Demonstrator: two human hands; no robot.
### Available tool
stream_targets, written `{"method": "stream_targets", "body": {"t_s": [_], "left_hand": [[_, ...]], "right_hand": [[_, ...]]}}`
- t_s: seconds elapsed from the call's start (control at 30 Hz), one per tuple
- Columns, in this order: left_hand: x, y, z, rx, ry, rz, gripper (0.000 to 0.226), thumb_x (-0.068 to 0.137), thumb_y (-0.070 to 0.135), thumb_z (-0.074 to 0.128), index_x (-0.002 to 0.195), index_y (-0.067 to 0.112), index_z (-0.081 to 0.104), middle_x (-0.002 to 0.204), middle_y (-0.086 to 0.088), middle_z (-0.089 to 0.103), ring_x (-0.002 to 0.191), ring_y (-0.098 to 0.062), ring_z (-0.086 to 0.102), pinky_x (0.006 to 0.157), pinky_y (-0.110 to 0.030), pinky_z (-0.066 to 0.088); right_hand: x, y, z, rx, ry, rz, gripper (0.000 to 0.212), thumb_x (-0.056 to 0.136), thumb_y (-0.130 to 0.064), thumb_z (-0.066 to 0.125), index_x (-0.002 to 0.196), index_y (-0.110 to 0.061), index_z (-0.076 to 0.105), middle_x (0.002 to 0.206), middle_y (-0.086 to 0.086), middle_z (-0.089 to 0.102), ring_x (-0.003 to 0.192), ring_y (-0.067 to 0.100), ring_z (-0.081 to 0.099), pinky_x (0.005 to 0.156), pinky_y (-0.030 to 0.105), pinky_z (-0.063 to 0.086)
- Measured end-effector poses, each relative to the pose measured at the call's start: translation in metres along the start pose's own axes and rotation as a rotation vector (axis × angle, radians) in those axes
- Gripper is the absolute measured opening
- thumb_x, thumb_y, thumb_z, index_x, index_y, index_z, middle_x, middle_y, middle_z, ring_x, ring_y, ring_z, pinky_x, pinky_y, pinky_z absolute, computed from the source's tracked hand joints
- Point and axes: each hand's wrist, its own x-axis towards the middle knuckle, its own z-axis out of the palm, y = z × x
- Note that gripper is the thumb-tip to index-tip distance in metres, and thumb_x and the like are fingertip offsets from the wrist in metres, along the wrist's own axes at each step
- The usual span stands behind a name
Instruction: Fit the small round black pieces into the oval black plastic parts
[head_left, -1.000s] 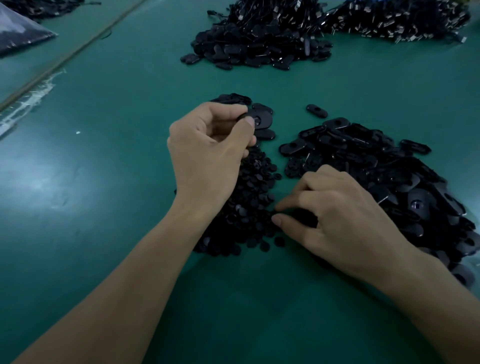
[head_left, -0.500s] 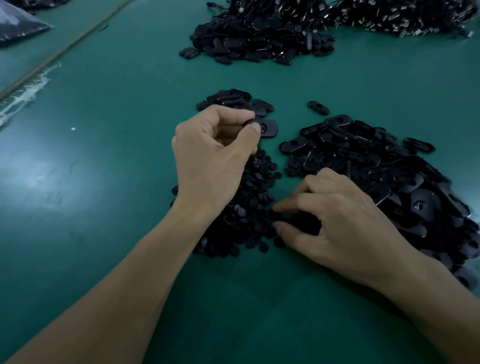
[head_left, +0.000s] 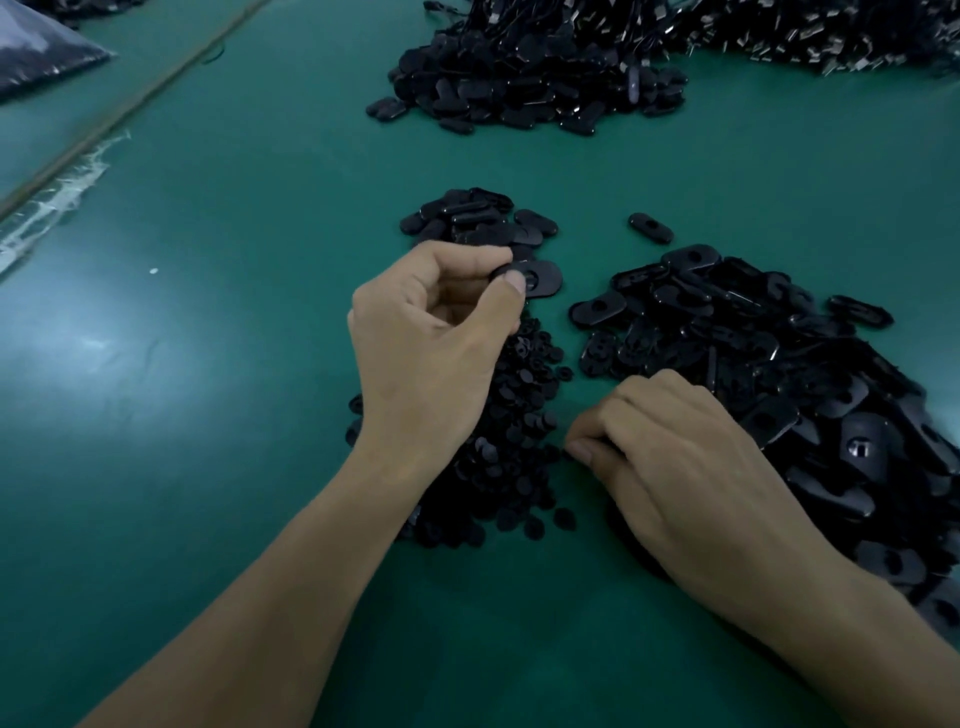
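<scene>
- The left hand (head_left: 426, 353) pinches one oval part (head_left: 540, 278) between thumb tip and forefinger, the other fingers curled under. The part is held flat, its hole showing, just above the far end of the round pile (head_left: 509, 431).
- The right hand (head_left: 675, 467) lies knuckles up at the round pile's right edge, fingers curled, with thumb and forefinger tips close together against the pieces. I cannot tell whether a round piece is between them.
- The round pile lies on the green table (head_left: 234, 364), partly hidden under the left wrist.
- Right of the round pile, a large oval heap (head_left: 779, 364) spreads out; the right hand's back fingers rest against it.
- Just beyond the round pile sits a small oval stack (head_left: 467, 218).
- Beyond and right of the round pile, one loose oval (head_left: 650, 227) lies alone.
- Well beyond the round pile is a far heap (head_left: 530, 78) of black parts.
- Far left of the round pile, at the table's corner, lies a plastic bag (head_left: 36, 57).
</scene>
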Motion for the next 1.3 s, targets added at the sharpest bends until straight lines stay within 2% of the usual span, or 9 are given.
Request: {"method": "stream_targets", "body": {"t_s": [0.33, 0.43, 0.53, 0.67, 0.8, 1.0, 1.1, 1.2, 1.3], "left_hand": [[0.001, -0.002, -0.003, 0.046, 0.014, 0.024, 0.017, 0.088, 0.007, 0.076, 0.087, 0.024, 0.071, 0.073, 0.01, 0.071, 0.065, -0.01, 0.068, 0.064, -0.018, 0.053], [0.001, -0.002, -0.003, 0.048, 0.013, 0.028, 0.017, 0.088, 0.007, 0.075, 0.087, 0.024, 0.071, 0.073, 0.01, 0.071, 0.065, -0.01, 0.068, 0.064, -0.018, 0.052], [0.001, -0.002, -0.003, 0.04, 0.023, 0.027, 0.016, 0.088, 0.008, 0.075, 0.087, 0.024, 0.071, 0.075, 0.008, 0.072, 0.065, -0.01, 0.069, 0.064, -0.018, 0.052], [0.004, -0.003, -0.005, 0.02, 0.047, 0.018, 0.015, 0.089, 0.006, 0.074, 0.089, 0.02, 0.071, 0.077, 0.002, 0.071, 0.067, -0.013, 0.068, 0.066, -0.02, 0.053], [0.011, -0.004, -0.012, -0.009, 0.117, 0.033, 0.013, 0.089, 0.006, 0.073, 0.09, 0.019, 0.072, 0.076, 0.006, 0.072, 0.065, -0.009, 0.068, 0.066, -0.019, 0.054], [0.031, -0.001, -0.03, -0.081, 0.389, 0.13, 0.014, 0.087, 0.007, 0.071, 0.09, 0.021, 0.069, 0.075, 0.005, 0.07, 0.062, -0.007, 0.066, 0.065, -0.02, 0.052], [0.039, 0.0, -0.04, -0.108, 0.486, 0.157, 0.014, 0.086, 0.011, 0.07, 0.09, 0.025, 0.069, 0.074, 0.012, 0.07, 0.063, -0.007, 0.067, 0.064, -0.02, 0.051], [0.039, -0.004, -0.042, -0.102, 0.477, 0.087, 0.018, 0.088, 0.011, 0.07, 0.09, 0.029, 0.068, 0.07, 0.018, 0.071, 0.064, -0.003, 0.067, 0.065, -0.018, 0.052], [0.033, -0.011, -0.044, -0.026, 0.334, 0.0, 0.027, 0.091, 0.008, 0.071, 0.089, 0.034, 0.068, 0.068, 0.019, 0.071, 0.065, -0.005, 0.067, 0.064, -0.02, 0.053]], "right_hand": [[-0.005, 0.004, 0.001, 0.15, 0.137, 0.075, 0.006, 0.091, -0.02, 0.06, 0.087, -0.017, 0.063, 0.078, -0.012, 0.055, 0.075, 0.011, 0.049, 0.07, 0.019, 0.04], [-0.006, 0.006, 0.003, 0.161, 0.132, 0.097, 0.018, 0.093, -0.022, 0.059, 0.109, -0.018, 0.066, 0.083, -0.017, 0.055, 0.081, 0.006, 0.049, 0.07, 0.014, 0.042], [-0.004, 0.009, 0.004, 0.128, 0.066, 0.082, 0.032, 0.098, -0.016, 0.063, 0.129, -0.013, 0.064, 0.09, -0.015, 0.057, 0.088, 0.007, 0.047, 0.082, 0.009, 0.035], [-0.002, 0.009, 0.004, 0.061, 0.053, 0.035, 0.02, 0.095, -0.011, 0.066, 0.112, -0.011, 0.075, 0.094, -0.003, 0.072, 0.089, 0.019, 0.058, 0.083, 0.019, 0.039], [-0.003, 0.008, 0.007, 0.014, 0.084, 0.019, 0.016, 0.094, -0.009, 0.068, 0.108, -0.01, 0.075, 0.092, -0.002, 0.073, 0.084, 0.021, 0.06, 0.084, 0.017, 0.037], [0.003, 0.009, 0.013, -0.079, 0.115, -0.008, 0.014, 0.094, -0.005, 0.068, 0.107, -0.005, 0.074, 0.091, 0.005, 0.072, 0.082, 0.026, 0.061, 0.085, 0.028, 0.042], [0.005, 0.008, 0.012, -0.092, 0.106, -0.017, 0.014, 0.096, -0.007, 0.066, 0.108, -0.007, 0.073, 0.095, 0.004, 0.073, 0.085, 0.023, 0.063, 0.086, 0.032, 0.046], [0.003, 0.006, 0.011, -0.079, 0.107, -0.009, 0.016, 0.096, -0.008, 0.066, 0.11, -0.009, 0.074, 0.098, 0.001, 0.073, 0.087, 0.022, 0.064, 0.085, 0.034, 0.052], [0.002, 0.007, 0.01, -0.069, 0.132, 0.005, 0.019, 0.093, -0.006, 0.07, 0.112, -0.01, 0.075, 0.098, 0.0, 0.074, 0.089, 0.021, 0.065, 0.083, 0.034, 0.056]]}}
